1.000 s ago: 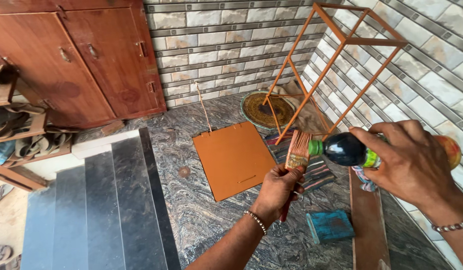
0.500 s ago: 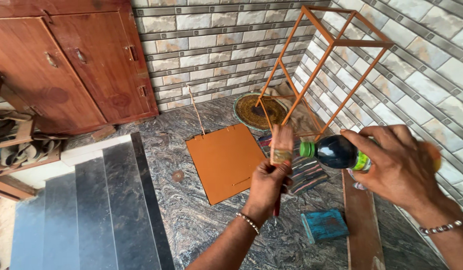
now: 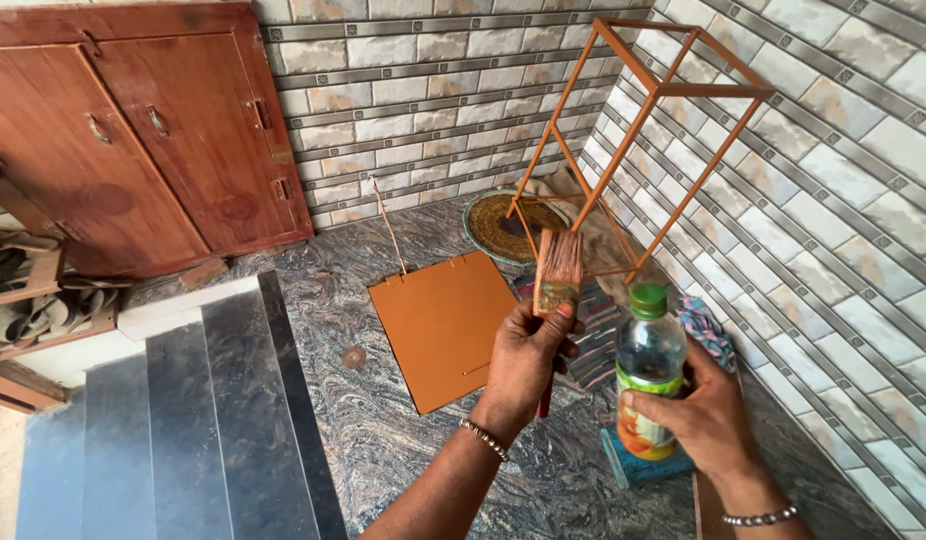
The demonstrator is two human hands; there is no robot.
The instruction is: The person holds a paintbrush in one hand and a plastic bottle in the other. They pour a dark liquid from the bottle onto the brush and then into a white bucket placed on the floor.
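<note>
My left hand [image 3: 526, 360] grips a flat paintbrush [image 3: 557, 272] by its handle, bristles up and stained brown-orange. My right hand [image 3: 695, 412] holds a clear plastic bottle [image 3: 648, 368] upright; it has a green cap and a green and orange label. Bottle and brush are side by side, a little apart. Below them an orange painted panel [image 3: 443, 325] lies flat on the dark stone floor.
An orange metal frame [image 3: 651, 135] leans in the tiled corner over a round woven mat [image 3: 498, 226]. A teal object [image 3: 611, 462] and a striped cloth [image 3: 598, 340] lie underfoot. Wooden doors [image 3: 133, 140] stand left, a rack of sandals [image 3: 33, 300] beside grey steps [image 3: 173, 420].
The bottle went from lying sideways with its cap against the brush to standing upright, away from the bristles. The brush stayed raised in my left hand.
</note>
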